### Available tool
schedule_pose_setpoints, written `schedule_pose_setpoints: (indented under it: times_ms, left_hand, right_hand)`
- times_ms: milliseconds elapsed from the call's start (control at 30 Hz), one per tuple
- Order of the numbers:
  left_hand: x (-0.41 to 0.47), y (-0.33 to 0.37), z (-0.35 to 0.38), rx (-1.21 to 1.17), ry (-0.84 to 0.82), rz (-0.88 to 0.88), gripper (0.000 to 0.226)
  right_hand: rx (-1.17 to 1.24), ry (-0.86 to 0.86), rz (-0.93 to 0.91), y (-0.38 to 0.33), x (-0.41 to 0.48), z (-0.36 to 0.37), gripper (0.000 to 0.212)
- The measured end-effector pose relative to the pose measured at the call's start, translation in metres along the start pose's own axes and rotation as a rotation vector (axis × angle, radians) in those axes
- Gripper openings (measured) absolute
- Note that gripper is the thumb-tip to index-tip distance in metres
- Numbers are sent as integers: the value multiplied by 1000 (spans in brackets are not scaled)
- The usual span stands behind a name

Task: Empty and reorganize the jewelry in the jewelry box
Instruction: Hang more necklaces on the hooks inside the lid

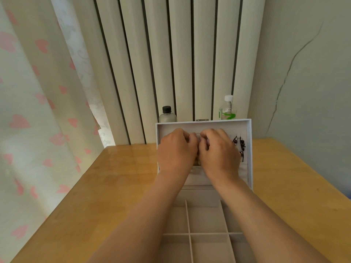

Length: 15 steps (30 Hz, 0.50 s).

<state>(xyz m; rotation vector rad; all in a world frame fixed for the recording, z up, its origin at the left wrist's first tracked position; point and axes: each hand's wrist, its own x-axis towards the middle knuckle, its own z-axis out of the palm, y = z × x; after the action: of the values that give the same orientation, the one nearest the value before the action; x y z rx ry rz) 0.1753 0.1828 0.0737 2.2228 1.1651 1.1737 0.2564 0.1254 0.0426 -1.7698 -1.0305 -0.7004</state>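
The box (199,195) stands open on the surface (106,186). Its base compartments (207,219) look empty, so emptying seems largely done. Against the lid (171,123), the left hand (176,149) and right hand (218,151) meet, fingers curled on pale beads (198,137). A dark necklace (240,145) hangs at the lid's right side, still to be sorted.

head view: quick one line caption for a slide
The left hand and right hand grip a pale beaded piece inside the raised lid of a jewelry box.
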Motion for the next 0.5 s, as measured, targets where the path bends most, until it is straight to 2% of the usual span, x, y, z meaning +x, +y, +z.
schedule_pose_setpoints:
  times_ms: [233, 500]
  left_hand:
    - [-5, -6, 1, -23, -10, -7, 16]
    - [-8, -10, -1, -37, -97, -45, 19]
  right_hand:
    - [-35, 2, -17, 2, -3, 1, 6]
    - [-27, -41, 11, 4, -7, 1, 9]
